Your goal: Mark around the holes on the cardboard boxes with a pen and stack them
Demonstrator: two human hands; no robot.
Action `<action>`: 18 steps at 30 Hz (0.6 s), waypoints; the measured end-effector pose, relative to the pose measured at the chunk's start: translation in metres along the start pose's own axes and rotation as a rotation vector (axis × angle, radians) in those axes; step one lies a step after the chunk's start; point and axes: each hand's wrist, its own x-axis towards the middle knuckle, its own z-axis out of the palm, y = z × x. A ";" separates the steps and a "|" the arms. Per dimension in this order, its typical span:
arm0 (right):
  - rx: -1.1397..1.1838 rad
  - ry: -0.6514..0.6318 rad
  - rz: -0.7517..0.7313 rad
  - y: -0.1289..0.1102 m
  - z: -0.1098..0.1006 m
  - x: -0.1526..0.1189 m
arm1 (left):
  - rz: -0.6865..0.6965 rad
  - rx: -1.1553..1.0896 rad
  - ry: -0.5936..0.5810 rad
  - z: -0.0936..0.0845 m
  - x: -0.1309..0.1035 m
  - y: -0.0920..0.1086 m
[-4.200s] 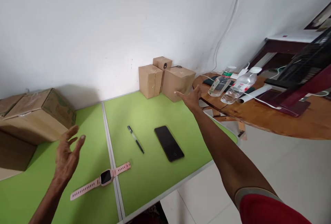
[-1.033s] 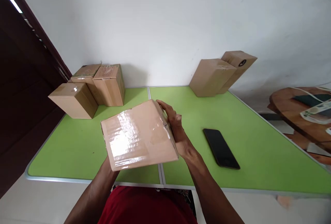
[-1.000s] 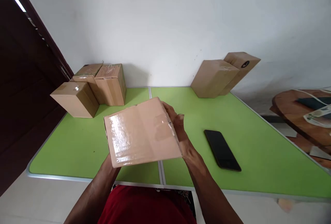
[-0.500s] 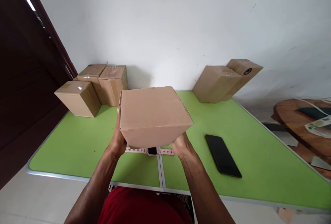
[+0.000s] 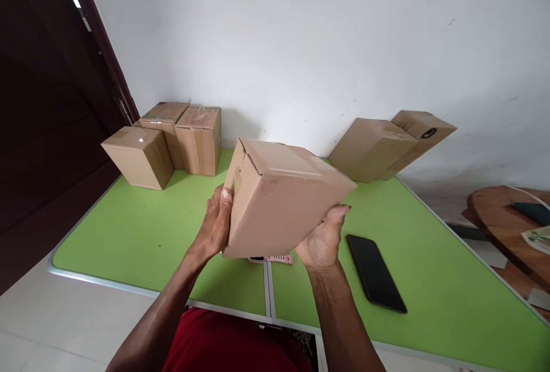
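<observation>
A taped cardboard box is held tilted above the green table. My left hand presses on the box's left side, its thumb along the near edge. Under the lower right side is my right hand, palm against the box and thumb pointing to the right; its other fingers are hidden beneath. Below the box, a pink-strapped smartwatch lies on the table, mostly covered from view. To the right of my right hand lies a black phone.
Several cardboard boxes stand together at the back left. Two more boxes are at the back right by the white wall. A round wooden table is at the far right.
The box has turned and tilted, now showing its left end and a taped face. Both hands have shifted with it, and my left thumb now shows. The view has moved slightly.
</observation>
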 end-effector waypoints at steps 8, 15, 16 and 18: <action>-0.012 0.146 -0.082 -0.007 -0.023 0.004 | 0.020 0.116 -0.228 -0.015 -0.024 0.025; 0.105 0.055 0.155 -0.007 -0.045 0.006 | 0.145 0.215 -0.431 -0.036 -0.043 0.025; 0.112 0.040 0.187 -0.009 -0.047 0.006 | 0.151 0.266 -0.453 -0.039 -0.046 0.023; 0.119 0.032 0.257 -0.014 -0.046 0.008 | 0.186 0.376 -0.496 -0.046 -0.052 0.017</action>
